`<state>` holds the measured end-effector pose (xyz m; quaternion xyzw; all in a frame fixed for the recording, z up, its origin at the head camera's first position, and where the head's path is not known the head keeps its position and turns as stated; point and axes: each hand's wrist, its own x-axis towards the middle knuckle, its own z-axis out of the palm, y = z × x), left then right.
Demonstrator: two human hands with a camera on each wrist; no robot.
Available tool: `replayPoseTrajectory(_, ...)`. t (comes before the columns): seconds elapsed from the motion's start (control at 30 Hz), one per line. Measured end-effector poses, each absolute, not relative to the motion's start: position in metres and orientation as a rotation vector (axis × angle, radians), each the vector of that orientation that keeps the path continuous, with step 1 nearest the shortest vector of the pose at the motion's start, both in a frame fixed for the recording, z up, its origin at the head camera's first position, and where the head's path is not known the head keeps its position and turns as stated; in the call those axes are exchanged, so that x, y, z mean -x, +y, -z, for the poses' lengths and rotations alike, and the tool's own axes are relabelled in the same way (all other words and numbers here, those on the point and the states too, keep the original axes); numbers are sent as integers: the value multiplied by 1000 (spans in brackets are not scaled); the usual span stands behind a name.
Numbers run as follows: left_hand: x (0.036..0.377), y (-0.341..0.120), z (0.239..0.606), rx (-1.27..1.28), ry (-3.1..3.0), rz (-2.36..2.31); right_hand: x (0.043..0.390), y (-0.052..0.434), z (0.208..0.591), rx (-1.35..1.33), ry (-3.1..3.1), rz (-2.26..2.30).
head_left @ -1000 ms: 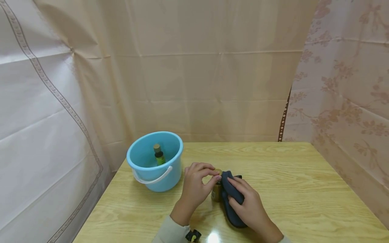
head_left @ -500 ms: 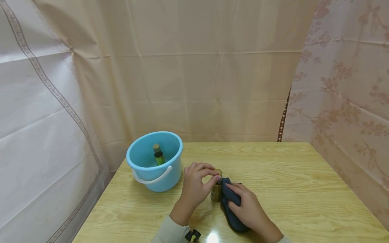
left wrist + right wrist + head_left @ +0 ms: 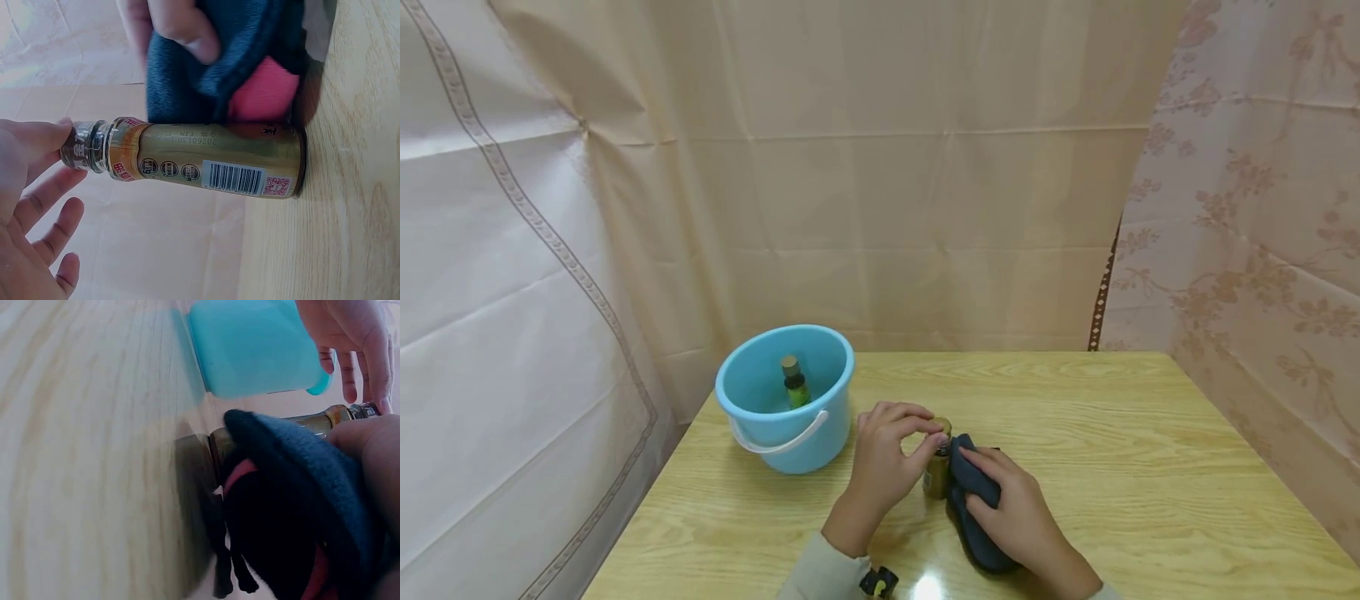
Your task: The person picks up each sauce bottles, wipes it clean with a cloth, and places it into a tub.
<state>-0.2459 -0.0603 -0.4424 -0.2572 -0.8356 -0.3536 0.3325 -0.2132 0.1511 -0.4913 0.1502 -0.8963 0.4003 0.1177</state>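
A glass bottle (image 3: 206, 159) with a gold label and a barcode stands upright on the wooden table. My left hand (image 3: 887, 454) pinches its cap between thumb and finger, the other fingers spread loosely in the left wrist view. On the bottle's right side, my right hand (image 3: 1015, 504) grips a folded dark blue fabric pad (image 3: 973, 483) against the glass. The pad looks fuzzy, with a pink patch (image 3: 265, 90) inside and black straps (image 3: 222, 550) hanging from it. Part of the bottle is hidden behind the pad in the right wrist view.
A light blue bucket (image 3: 831, 437) with a white handle stands to the left of my hands. Inside it is a dark bottle (image 3: 795, 383) with a green label. Beige curtains (image 3: 895, 208) hang behind the table (image 3: 1112, 433).
My right hand has slid the fabric pad down along the bottle, then slightly back up. My left hand stays on the cap and the bottle keeps its place.
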Motion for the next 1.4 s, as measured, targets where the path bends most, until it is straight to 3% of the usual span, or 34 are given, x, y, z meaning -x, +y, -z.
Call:
replayPoseTrajectory(0.7,245,-60,437,674,-2218,896,208,151,477,-591,-2232,-1211)
replayPoseTrajectory(1.4,243,-60,436,675,-2231,937,211,150,487,-576,-2372,-1185)
